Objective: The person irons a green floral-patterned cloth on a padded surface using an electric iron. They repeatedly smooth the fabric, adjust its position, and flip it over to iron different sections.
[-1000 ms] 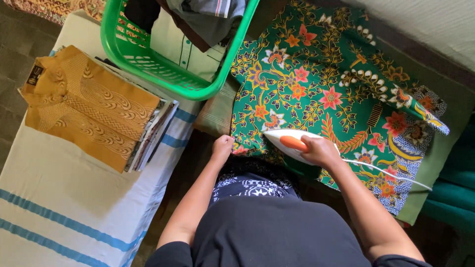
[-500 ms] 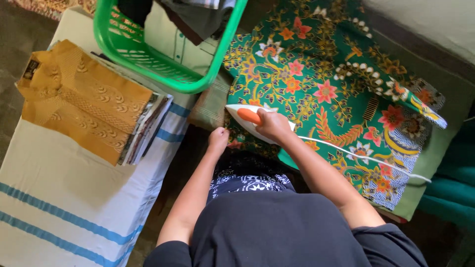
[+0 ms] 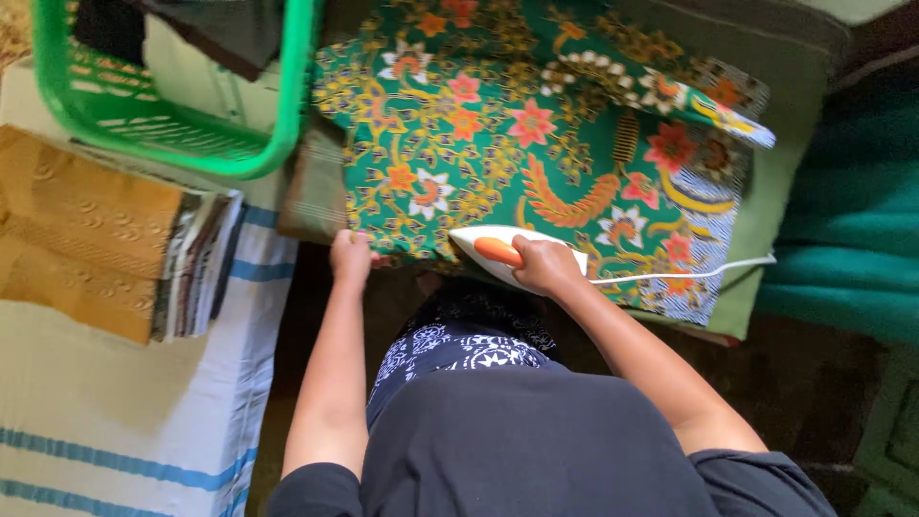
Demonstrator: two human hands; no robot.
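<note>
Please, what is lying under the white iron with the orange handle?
Under the iron, held by the right hand, lies the green flowered cloth, spread over an olive-green padded surface. The left hand touches the cloth's near edge. The cloth directly beneath the iron's soleplate is covered.
</note>
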